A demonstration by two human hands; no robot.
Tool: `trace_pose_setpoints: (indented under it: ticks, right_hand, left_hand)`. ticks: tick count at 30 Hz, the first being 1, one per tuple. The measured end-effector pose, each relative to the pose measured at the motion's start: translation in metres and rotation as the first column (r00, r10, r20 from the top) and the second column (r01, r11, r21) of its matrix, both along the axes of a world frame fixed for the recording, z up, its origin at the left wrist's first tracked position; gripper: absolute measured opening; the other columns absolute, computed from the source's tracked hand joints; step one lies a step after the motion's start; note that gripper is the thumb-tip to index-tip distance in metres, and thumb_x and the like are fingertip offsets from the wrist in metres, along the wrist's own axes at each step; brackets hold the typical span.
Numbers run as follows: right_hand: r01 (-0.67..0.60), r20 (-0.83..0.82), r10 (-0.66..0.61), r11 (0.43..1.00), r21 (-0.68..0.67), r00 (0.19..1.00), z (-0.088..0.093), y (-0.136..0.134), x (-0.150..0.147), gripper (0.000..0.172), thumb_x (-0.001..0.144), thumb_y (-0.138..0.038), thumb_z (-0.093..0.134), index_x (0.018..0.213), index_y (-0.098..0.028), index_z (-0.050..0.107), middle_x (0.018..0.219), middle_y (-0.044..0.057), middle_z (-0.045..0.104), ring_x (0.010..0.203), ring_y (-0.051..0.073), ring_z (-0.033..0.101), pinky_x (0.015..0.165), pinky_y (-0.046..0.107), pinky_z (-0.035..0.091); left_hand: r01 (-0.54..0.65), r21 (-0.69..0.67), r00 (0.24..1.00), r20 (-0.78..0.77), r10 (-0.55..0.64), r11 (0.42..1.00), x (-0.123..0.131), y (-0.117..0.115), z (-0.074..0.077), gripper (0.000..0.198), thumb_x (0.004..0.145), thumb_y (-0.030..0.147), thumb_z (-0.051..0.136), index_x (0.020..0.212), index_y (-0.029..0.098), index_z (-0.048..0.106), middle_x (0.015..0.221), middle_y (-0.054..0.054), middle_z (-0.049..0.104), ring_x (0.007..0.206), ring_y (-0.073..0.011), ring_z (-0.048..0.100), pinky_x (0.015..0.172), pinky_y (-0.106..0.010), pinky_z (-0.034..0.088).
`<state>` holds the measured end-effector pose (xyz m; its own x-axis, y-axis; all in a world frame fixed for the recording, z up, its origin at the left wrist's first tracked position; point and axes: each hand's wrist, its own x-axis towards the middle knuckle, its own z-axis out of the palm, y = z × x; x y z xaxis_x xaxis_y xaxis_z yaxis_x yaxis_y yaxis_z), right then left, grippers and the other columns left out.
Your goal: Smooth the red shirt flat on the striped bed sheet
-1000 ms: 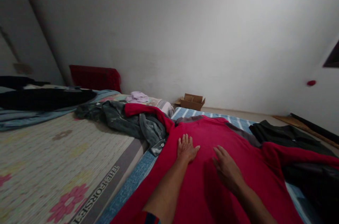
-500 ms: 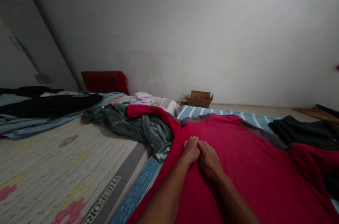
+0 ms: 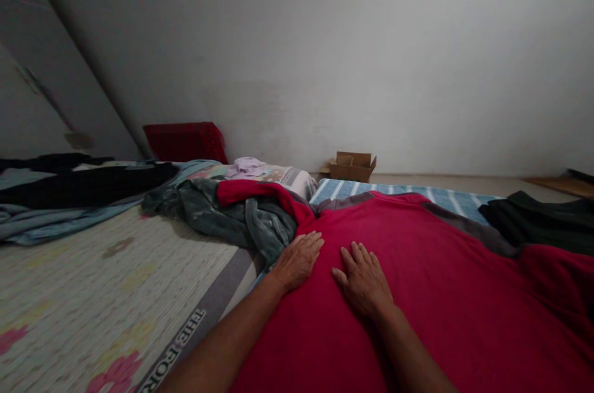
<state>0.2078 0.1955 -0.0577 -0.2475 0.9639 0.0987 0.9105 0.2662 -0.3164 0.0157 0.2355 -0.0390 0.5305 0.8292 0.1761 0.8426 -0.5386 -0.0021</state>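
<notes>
A large red garment (image 3: 417, 294) lies spread flat over a blue striped cloth (image 3: 403, 194) in front of me. My left hand (image 3: 297, 260) rests palm down on its left edge, fingers stretched out. My right hand (image 3: 364, 278) lies flat on the red fabric just to the right, fingers spread, a small gap between the two hands. One red sleeve (image 3: 260, 194) runs up and left over a grey-green garment (image 3: 232, 216).
A floral mat (image 3: 93, 294) with printed lettering covers the left. Dark and blue clothes (image 3: 78, 185) lie at the far left, a black garment (image 3: 542, 220) at the right. A red cushion (image 3: 185, 141), a lilac cloth (image 3: 248, 166) and a small cardboard box (image 3: 352, 166) sit by the wall.
My hands came together at the garment's left part half a second ago. Now they have slid slightly apart and back toward me, flat on the fabric.
</notes>
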Motion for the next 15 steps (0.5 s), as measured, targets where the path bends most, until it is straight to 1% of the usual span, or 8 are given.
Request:
trace_pose_setpoints:
  ticks: [2,4,6,8,11,13,15]
  right_hand:
    - [0.005,0.002,-0.005,1.000,0.002,1.000,0.000,-0.001,0.000,0.064,0.091,-0.056,0.028,0.139,-0.016,0.039,0.147,0.017,0.029,0.137,0.031,0.020,0.108,0.046,0.016]
    - [0.005,0.003,-0.005,1.000,0.002,1.000,0.001,-0.001,0.000,0.064,0.091,-0.056,0.028,0.139,-0.015,0.039,0.147,0.017,0.029,0.137,0.031,0.020,0.108,0.046,0.016]
    - [-0.001,0.003,0.001,1.000,0.003,1.000,0.001,-0.002,0.000,0.064,0.091,-0.056,0.028,0.139,-0.015,0.039,0.147,0.018,0.029,0.137,0.032,0.020,0.108,0.047,0.016]
    - [-0.002,0.003,0.002,1.000,0.003,1.000,0.001,-0.002,0.000,0.064,0.091,-0.056,0.027,0.139,-0.015,0.039,0.147,0.018,0.029,0.137,0.032,0.019,0.108,0.047,0.016]
    - [0.002,-0.001,-0.002,1.000,0.002,1.000,0.002,-0.002,0.000,0.064,0.091,-0.056,0.027,0.139,-0.015,0.039,0.147,0.017,0.028,0.137,0.032,0.019,0.108,0.047,0.016]
    - [0.004,-0.003,-0.004,1.000,-0.001,1.000,0.002,-0.002,-0.001,0.064,0.091,-0.056,0.027,0.140,-0.015,0.039,0.147,0.017,0.028,0.137,0.031,0.019,0.108,0.047,0.016]
    - [0.006,-0.004,-0.006,1.000,-0.002,1.000,0.003,-0.002,-0.001,0.064,0.091,-0.056,0.027,0.139,-0.016,0.039,0.147,0.017,0.028,0.137,0.031,0.019,0.108,0.046,0.016]
  left_hand:
    - [-0.030,-0.013,0.999,-0.025,0.030,0.999,-0.001,-0.002,0.008,0.042,0.091,0.019,0.031,0.128,0.018,0.050,0.141,-0.006,0.045,0.132,-0.0157,0.035,0.112,-0.034,0.021]
    - [-0.076,-0.015,0.997,-0.026,0.076,0.997,0.002,-0.010,0.014,0.042,0.090,0.017,0.031,0.127,0.018,0.051,0.141,-0.006,0.045,0.132,-0.0158,0.034,0.112,-0.034,0.020]
    - [-0.109,-0.022,0.994,-0.007,0.109,0.994,0.006,-0.022,0.015,0.043,0.090,0.019,0.032,0.130,0.017,0.049,0.142,-0.007,0.042,0.134,-0.0155,0.032,0.112,-0.034,0.021]
    - [-0.120,-0.052,0.993,0.001,0.120,0.991,0.010,-0.036,0.010,0.045,0.091,0.026,0.034,0.134,0.017,0.044,0.144,-0.007,0.039,0.135,-0.0161,0.029,0.112,-0.034,0.021]
    - [-0.122,-0.095,0.992,-0.038,0.118,0.988,0.007,-0.050,-0.001,0.048,0.092,0.035,0.034,0.137,0.020,0.040,0.147,-0.006,0.035,0.137,-0.0190,0.025,0.112,-0.041,0.018]
    - [-0.134,-0.091,0.989,-0.073,0.128,0.987,0.001,-0.052,-0.005,0.048,0.092,0.036,0.033,0.138,0.022,0.039,0.147,-0.006,0.033,0.137,-0.0202,0.024,0.112,-0.045,0.015]
    - [-0.139,-0.087,0.986,-0.107,0.129,0.986,-0.005,-0.050,-0.005,0.047,0.093,0.035,0.033,0.138,0.023,0.039,0.148,-0.006,0.033,0.137,-0.0207,0.024,0.111,-0.047,0.016]
